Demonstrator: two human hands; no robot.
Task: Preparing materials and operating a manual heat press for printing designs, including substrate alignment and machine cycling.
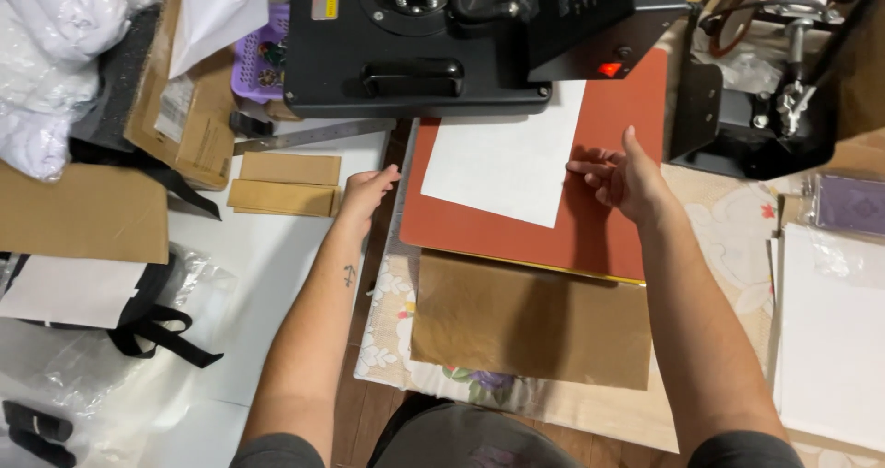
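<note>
A black heat press stands at the top with its upper plate swung left. Its red-brown lower pad carries a white sheet of paper. My right hand hovers over the pad at the sheet's right edge, fingers apart and pointing left, holding nothing. My left hand rests at the pad's left edge, fingers curled loosely, nothing in it. A brown non-stick sheet lies in front of the pad on a floral cloth.
Two folded tan pieces lie on a white surface left of the press. Cardboard, plastic bags and black straps crowd the left. A second black press attachment sits top right, a stack of white sheets at right.
</note>
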